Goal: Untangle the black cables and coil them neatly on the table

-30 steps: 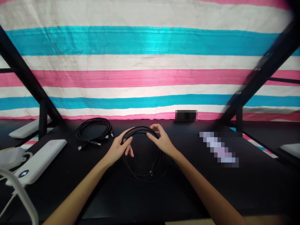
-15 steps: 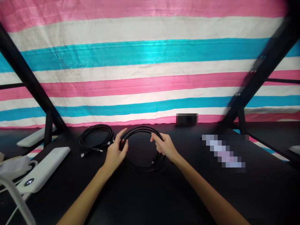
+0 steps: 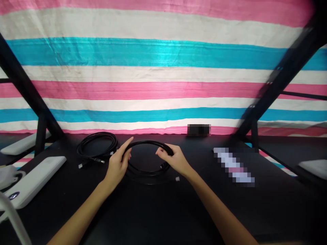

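Note:
A coiled black cable rests on the black table, held at both sides. My left hand grips the coil's left edge with fingers curled round it. On the coil's right edge my right hand is closed in the same way. A small light plug end lies on the table just below my right wrist. A second coiled black cable lies flat to the left, close to my left hand but apart from it.
A white power bank lies at the left, another white device behind it. White cord and a white object sit at the far left edge. Black diagonal frame bars rise on both sides. A striped cloth hangs behind the table.
The coil has been flattened and lowered toward the table. Both hands have shifted slightly left and down along it, staying closed on the cable. A plug end now shows under my right wrist.

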`<state>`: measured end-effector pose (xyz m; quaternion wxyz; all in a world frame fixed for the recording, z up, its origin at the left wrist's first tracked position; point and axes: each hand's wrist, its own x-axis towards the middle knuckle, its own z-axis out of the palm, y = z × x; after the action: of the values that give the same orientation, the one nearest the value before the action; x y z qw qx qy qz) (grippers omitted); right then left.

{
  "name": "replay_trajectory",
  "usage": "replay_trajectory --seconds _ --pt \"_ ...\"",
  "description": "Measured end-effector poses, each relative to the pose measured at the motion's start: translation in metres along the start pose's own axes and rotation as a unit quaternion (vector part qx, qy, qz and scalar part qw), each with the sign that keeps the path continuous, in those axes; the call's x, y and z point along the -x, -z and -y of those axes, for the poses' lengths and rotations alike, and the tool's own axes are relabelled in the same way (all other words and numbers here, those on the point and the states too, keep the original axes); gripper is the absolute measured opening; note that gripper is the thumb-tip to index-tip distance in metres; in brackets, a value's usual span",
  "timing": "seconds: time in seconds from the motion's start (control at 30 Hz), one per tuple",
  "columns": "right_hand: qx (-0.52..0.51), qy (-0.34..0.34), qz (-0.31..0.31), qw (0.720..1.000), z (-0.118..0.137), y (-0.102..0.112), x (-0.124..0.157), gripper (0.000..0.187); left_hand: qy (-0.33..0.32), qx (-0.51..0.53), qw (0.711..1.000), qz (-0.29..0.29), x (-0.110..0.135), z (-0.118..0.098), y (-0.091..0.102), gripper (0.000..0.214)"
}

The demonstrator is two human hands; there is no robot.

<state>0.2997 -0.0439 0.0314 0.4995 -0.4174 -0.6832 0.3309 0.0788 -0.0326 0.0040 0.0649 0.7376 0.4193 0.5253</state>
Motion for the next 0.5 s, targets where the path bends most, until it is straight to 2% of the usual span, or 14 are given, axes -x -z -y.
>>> replay_trajectory --seconds 0.13,0.27,0.37,0.5 --pt "-0.146 -0.053 0.033 0.987 -0.006 -0.004 0.0 0.034 0.08 0.051 0.995 0.03 0.001 -0.013 0.003 0.034" --pt "-0.299 -0.12 0.098 0.942 -0.009 -0.002 -0.002 0.054 0.129 0.158 0.978 0.042 0.006 -0.019 0.003 0.036" --pt "-0.322 -0.168 0.103 0.926 -0.009 -0.002 -0.004 0.058 0.168 0.259 0.949 0.062 0.007 -0.019 0.001 0.04" --pt "-0.313 -0.2 0.082 0.925 -0.007 -0.003 -0.005 0.053 0.242 0.336 0.906 0.09 0.004 -0.016 -0.004 0.051"
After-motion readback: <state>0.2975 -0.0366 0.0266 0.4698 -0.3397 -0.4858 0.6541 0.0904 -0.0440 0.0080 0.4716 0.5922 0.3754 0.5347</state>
